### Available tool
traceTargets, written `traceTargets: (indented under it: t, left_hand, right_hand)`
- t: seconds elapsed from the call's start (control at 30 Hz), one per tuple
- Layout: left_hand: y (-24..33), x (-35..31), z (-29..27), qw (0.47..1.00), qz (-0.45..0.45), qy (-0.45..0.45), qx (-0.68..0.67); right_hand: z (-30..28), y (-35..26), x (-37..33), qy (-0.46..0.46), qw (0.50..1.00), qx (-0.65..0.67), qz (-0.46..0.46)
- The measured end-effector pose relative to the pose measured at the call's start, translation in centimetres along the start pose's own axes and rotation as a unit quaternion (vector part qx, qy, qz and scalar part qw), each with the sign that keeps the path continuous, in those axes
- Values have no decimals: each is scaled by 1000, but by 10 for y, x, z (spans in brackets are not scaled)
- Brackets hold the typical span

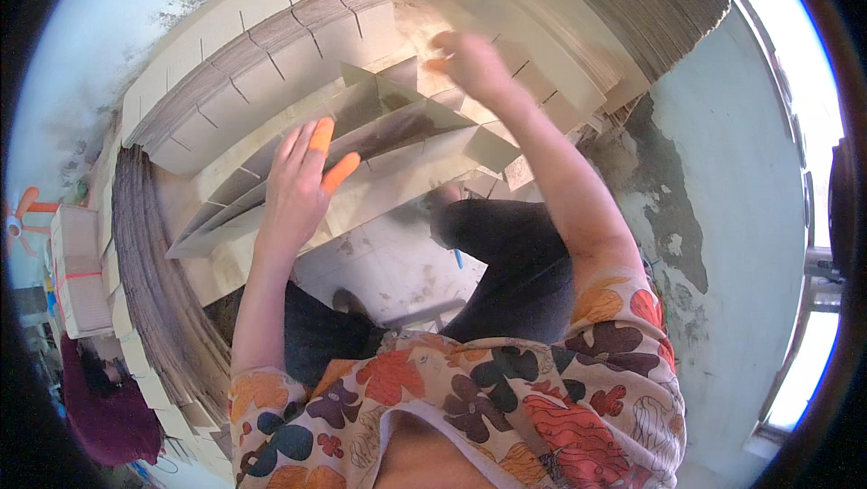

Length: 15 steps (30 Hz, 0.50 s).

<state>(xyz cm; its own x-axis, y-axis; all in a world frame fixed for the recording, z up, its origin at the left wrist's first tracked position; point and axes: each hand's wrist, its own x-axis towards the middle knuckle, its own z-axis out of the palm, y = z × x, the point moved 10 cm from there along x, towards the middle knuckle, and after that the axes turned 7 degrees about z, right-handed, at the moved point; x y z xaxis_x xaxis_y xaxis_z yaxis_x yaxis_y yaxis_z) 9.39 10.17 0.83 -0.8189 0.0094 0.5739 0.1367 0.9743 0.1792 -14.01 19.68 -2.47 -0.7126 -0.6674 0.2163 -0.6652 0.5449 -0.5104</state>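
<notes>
Left hand (pixel 298 182): loose, fingers stretched forward, thumb set apart, no grip visible. Orange finger covers (pixel 340 173) on my thumb and one finger. It hangs at the middle of a long, pale-brown cardboard divider grid (pixel 388 132); whether it touches, I cannot tell.

Right hand (pixel 467 65): blurred, fingers part-bent, beyond the grid's right part; cannot tell if anything is in it.

Grid: lies crosswise before me, above my knees; long panels side by side, cross panels standing at both ends.

Behind it: a long row of slotted, pale-brown cardboard sheets (pixel 262 51). To the left: a curving stack of grey-brown cardboard (pixel 163 263). Upper right: a thick stack of brown corrugated cardboard (pixel 646 6).

Below: my dark trousers (pixel 519 272), pale tiled floor (pixel 388 263) between.

Farther left: a pale carton with a red strap (pixel 83 281), an orange-bladed fan (pixel 20 216). Right: a pale blue-green wall with a grey, peeling patch (pixel 668 191).
</notes>
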Motion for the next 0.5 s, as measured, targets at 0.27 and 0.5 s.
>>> traceTargets:
  t: [0.27, 0.5]
  left_hand:
    - [-5, -36, -4, 998, -19, 10, 51]
    - [-6, -41, 7, 999, -15, -2, 49]
  right_hand:
    - [-122, 211, -92, 234, 865, -301, 325]
    - [-109, 271, -108, 177, 868, -76, 457]
